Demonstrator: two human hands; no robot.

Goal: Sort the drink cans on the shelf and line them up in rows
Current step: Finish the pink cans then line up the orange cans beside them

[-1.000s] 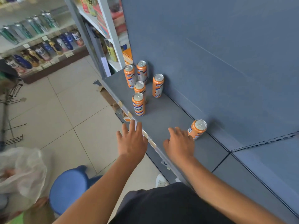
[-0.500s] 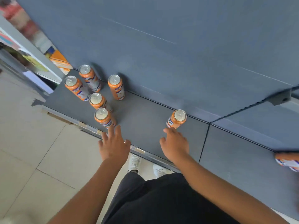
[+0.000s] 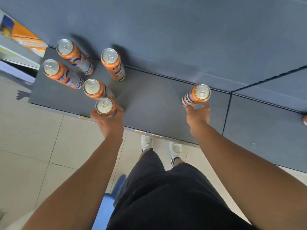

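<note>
Several orange drink cans stand on a grey shelf (image 3: 149, 103). Four of them cluster at the left: a back-left can (image 3: 73, 55), a far-left can (image 3: 58, 73), a back-middle can (image 3: 113, 63) and a middle can (image 3: 93, 88). My left hand (image 3: 109, 121) grips the front can (image 3: 104, 106) near the shelf's front edge, thumb and fingers curled round its body. A lone can (image 3: 196, 95) stands against the back panel at the right. My right hand (image 3: 197, 115) reaches it, and its spread fingertips touch the can's lower side.
A grey back panel (image 3: 166, 30) rises behind the shelf. Part of another orange can (image 3: 305, 120) shows at the right edge on the adjoining shelf section. Below lie the tiled floor, my white shoes (image 3: 147, 142) and a blue stool (image 3: 106, 205). An orange carton (image 3: 21, 37) sits at the far left.
The view swung down over the shelf. My left hand moved forward and closed round the front can. My right hand advanced until it touched the lone can.
</note>
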